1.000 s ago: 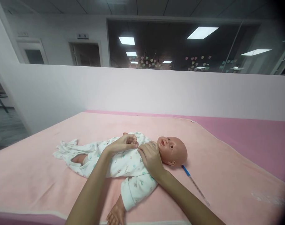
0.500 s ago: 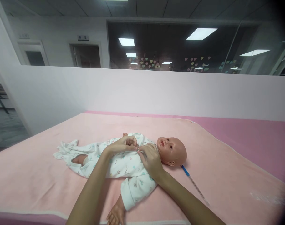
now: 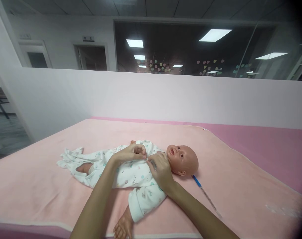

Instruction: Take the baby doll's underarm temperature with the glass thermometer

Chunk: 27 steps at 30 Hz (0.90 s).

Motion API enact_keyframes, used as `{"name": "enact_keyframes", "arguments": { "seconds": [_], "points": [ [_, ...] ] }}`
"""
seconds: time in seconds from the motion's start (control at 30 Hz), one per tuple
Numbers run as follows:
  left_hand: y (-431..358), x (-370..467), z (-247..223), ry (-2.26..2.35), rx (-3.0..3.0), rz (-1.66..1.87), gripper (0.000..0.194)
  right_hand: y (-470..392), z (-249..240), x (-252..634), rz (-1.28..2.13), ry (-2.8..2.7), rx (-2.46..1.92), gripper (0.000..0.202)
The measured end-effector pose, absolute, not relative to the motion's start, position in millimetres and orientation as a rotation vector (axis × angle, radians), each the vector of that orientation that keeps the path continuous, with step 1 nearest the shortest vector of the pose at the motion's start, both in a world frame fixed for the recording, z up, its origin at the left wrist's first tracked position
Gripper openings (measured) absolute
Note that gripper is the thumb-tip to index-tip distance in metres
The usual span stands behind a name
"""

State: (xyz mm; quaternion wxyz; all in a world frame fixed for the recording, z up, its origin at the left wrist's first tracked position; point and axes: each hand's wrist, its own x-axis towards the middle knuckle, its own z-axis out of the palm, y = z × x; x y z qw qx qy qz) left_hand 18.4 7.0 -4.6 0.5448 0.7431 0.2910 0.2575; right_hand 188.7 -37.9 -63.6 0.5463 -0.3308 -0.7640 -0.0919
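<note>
Centrally, one baby doll (image 3: 187,161), lying on its back beneath both hands, head just beyond the right hand on its right side, legs out to the left of the left hand.

Item: left hand (image 3: 129,153), fingers curled narrow, thumb and fingertips close together over the chest; whether cloth is pinched cannot be told.

Item: right hand (image 3: 162,167), palm down, resting on the upper chest below the doll's chin, fingers bent towards the left fingertips and almost meeting them; its grip on the cloth likewise cannot be told.

Item: one white printed romper (image 3: 131,174), worn by the doll, under both hands; its empty-looking leg end lies crumpled well left of the left hand, with a bare doll leg (image 3: 84,168) showing through an opening.

Item: one doll hand (image 3: 123,226), emerging from the sleeve on the near side of both hands, between the forearms.

Item: one slender blue-ended stick (image 3: 208,196), thermometer-like, right of the right hand, blue end near the doll's head.

Item: one peach blanket (image 3: 240,186), spread under everything listed.

Item: one white partition (image 3: 165,99), beyond both hands.
</note>
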Motion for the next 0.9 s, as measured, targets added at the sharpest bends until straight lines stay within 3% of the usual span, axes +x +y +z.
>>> {"name": "enact_keyframes", "arguments": {
  "seconds": [0.5,0.9],
  "points": [
    [6,17,-1,0.690,1.801,0.560,0.020,-39,-64,188,-0.242,-1.796,-0.778,0.012],
    [9,-16,2,0.757,1.719,0.470,0.038,-43,-63,189,-0.296,-1.855,-0.737,0.013]
  ]
}}
